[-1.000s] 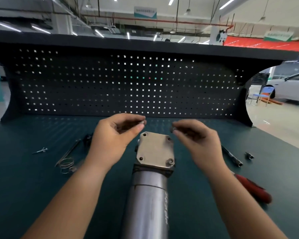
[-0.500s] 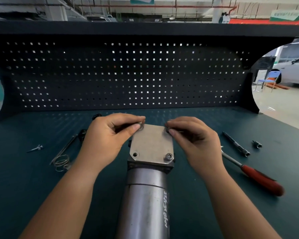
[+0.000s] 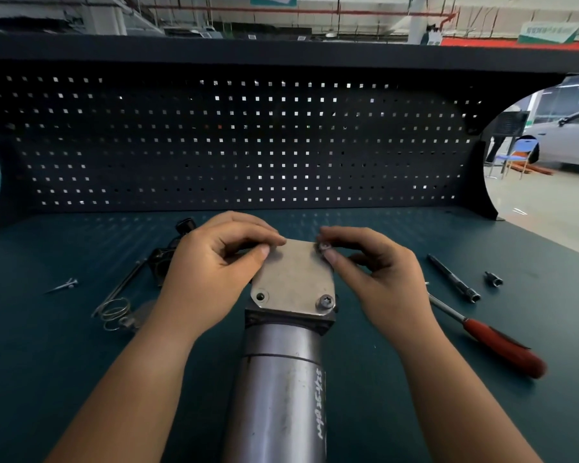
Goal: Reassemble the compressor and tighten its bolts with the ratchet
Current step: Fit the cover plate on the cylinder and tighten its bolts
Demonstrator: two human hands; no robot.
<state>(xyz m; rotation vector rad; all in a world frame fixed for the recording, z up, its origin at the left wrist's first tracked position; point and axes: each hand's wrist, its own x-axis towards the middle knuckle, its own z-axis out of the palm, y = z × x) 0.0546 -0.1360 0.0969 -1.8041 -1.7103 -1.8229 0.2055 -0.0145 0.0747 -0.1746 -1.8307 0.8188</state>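
The compressor (image 3: 281, 389), a steel cylinder, stands upright on the bench with a square end plate (image 3: 293, 279) on top. A bolt (image 3: 325, 301) sits in the plate's near right corner; the near left hole (image 3: 260, 296) is open. My right hand (image 3: 371, 279) pinches a bolt (image 3: 324, 246) at the far right corner. At the far left corner my left hand (image 3: 211, 272) pinches something small that its fingers hide. The ratchet (image 3: 495, 342), with a red handle, lies to the right on the bench.
An extension bar (image 3: 453, 279) and a small socket (image 3: 493, 279) lie right of the ratchet. To the left are a spring with a rod (image 3: 114, 309), a dark part (image 3: 163, 259) and a loose screw (image 3: 64, 285). A dark pegboard (image 3: 241, 142) closes the back.
Both hands came down from above the plate to its two far corners and now work bolts there. The view tilted down slightly.
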